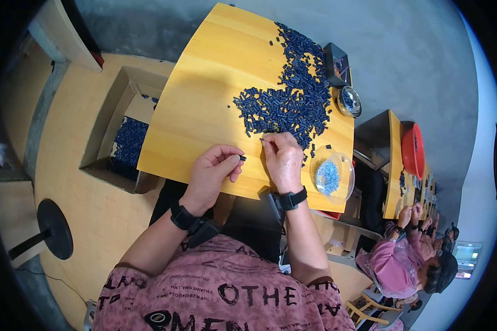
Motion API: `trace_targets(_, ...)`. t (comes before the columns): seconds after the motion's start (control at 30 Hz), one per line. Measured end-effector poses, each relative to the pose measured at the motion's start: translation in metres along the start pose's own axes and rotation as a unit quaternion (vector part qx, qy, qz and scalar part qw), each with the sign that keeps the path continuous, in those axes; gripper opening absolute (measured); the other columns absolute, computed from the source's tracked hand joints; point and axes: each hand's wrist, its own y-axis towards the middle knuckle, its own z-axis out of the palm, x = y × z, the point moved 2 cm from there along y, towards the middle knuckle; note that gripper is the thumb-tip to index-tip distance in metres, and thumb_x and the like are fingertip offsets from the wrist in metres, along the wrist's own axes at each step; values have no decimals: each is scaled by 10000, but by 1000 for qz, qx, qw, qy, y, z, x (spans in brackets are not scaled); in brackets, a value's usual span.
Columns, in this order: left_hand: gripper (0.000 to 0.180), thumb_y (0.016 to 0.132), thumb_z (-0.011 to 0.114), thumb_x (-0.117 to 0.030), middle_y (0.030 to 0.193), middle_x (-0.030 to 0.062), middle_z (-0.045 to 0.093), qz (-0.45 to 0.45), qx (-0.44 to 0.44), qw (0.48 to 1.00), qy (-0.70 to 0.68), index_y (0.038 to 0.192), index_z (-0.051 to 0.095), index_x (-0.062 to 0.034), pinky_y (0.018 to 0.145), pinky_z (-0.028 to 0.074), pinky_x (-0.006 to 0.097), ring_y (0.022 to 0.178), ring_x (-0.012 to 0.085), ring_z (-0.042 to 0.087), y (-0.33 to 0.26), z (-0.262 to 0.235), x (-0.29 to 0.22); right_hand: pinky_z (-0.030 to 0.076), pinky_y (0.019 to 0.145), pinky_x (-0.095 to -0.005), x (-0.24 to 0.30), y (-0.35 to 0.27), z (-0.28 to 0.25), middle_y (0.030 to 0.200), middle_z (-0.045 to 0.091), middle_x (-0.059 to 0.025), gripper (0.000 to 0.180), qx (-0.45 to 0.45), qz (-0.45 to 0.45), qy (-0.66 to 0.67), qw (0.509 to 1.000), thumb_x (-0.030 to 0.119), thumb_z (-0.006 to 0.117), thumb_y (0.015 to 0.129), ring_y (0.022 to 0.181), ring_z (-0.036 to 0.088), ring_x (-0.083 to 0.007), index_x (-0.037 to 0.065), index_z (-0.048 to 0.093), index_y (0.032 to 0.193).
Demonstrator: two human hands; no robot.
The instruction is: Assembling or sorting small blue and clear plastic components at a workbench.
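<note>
My left hand (211, 172) pinches a small black cylindrical piece (242, 158) between thumb and fingers, just above the near part of the wooden table (188, 94). To its right, my right hand (284, 160) has thumb and fingertips pressed together at the near edge of a pile of similar black pieces (284, 110). What sits in that pinch is too small to name. Beside the right wrist stands a clear round dish (352, 182) with many tiny light-blue pieces (328, 175) in it. Both wrists wear black bands.
At the table's right edge stand a black tray (330, 55) and a shiny metal bowl (359, 106). A cardboard box (102, 132) with more black pieces sits on the floor at left. Farther right, co-workers (395, 265) sit at another table with a red basin (413, 151).
</note>
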Motion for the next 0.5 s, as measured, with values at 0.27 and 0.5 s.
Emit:
trace_targets(0.27,119,980,576,-36,958,100,679,-13,100,992,-76,1092,604,-6,707,539,273,808,141,655,-4,10,-1,529,605,-214,26,-47,-46,840,704,-70,85,89,226,417,876,-36,672,902,704,646,-88,-39,670,987)
trace_targets(0.5,121,981,574,-36,939,96,682,-15,142,988,-63,1094,606,-10,695,555,282,803,147,669,-15,30,-3,551,622,-228,40,-69,-75,911,681,-68,131,53,185,458,868,-69,701,870,729,645,-88,-34,682,994)
